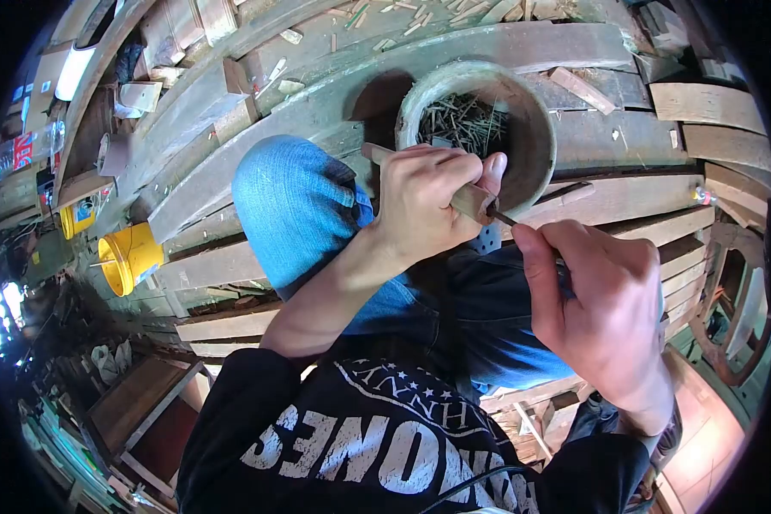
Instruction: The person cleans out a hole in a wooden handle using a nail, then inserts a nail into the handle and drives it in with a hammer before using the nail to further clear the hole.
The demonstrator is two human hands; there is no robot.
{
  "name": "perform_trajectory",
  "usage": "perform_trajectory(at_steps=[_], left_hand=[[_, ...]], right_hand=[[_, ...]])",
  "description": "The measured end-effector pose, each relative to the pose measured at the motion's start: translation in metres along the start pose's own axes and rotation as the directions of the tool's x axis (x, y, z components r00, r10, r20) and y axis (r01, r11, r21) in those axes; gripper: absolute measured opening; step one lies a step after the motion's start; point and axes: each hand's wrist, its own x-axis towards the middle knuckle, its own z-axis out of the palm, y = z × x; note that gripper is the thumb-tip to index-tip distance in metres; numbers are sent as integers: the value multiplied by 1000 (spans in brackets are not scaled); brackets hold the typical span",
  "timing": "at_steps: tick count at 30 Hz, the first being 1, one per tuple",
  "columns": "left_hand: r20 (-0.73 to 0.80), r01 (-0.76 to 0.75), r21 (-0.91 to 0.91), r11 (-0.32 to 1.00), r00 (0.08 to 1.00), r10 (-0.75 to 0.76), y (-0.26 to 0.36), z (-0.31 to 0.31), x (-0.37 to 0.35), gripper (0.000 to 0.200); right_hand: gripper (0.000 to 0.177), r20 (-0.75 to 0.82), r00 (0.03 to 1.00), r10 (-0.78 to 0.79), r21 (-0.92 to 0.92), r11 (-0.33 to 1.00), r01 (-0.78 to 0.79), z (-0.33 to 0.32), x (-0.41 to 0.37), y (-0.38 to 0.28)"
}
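Observation:
My left hand [428, 193] is closed around a short wooden block [473, 204]. Its end points toward my right hand, and most of its length is hidden by my fingers. My right hand [595, 295] pinches a thin dark metal rod, like a nail [505, 220], whose far tip meets the end of the block. Just below the block shows a pale piece with small holes [488, 240], partly covered. Beyond my left hand stands a round bucket [535, 163] with many thin dark nails [463, 120] lying in it.
Wooden planks [600, 141] surround the bucket, with wood chips [411, 17] scattered at the top. My jeans-covered knee [291, 197] is left of the bucket. A yellow bucket [133, 257] stands at left, and a curved wooden frame [732, 343] leans at right.

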Motion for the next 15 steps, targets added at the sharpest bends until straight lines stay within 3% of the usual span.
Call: perform_trajectory(at_steps=[2, 4, 9, 11, 12, 15], left_hand=[[-34, -5, -4, 1000, 999, 5, 0, -1, 0, 42], [-4, 35, 105, 994, 999, -35, 4, -6, 0, 35], [-68, 188, 70, 980, 981, -183, 10, -4, 3, 36], [-76, 126, 95, 987, 990, -119, 11, -1, 0, 36], [-70, 178, 59, 982, 982, -174, 12, 1, -3, 39], [-76, 253, -25, 967, 964, -255, 11, 0, 0, 42]], right_hand=[[12, -23, 999, 31, 26, 999, -30, 5, 1, 1], [18, -79, 987, 140, 236, 965, -118, 12, 2, 4], [19, -241, 947, 211, 309, 942, -132, 35, 0, 5], [27, -460, 848, 263, 310, 943, -124, 36, 1, 5], [28, -475, 813, 336, 506, 861, -60, 33, 2, 7], [24, -354, 903, 242, 454, 889, -60, 24, -2, 9]])
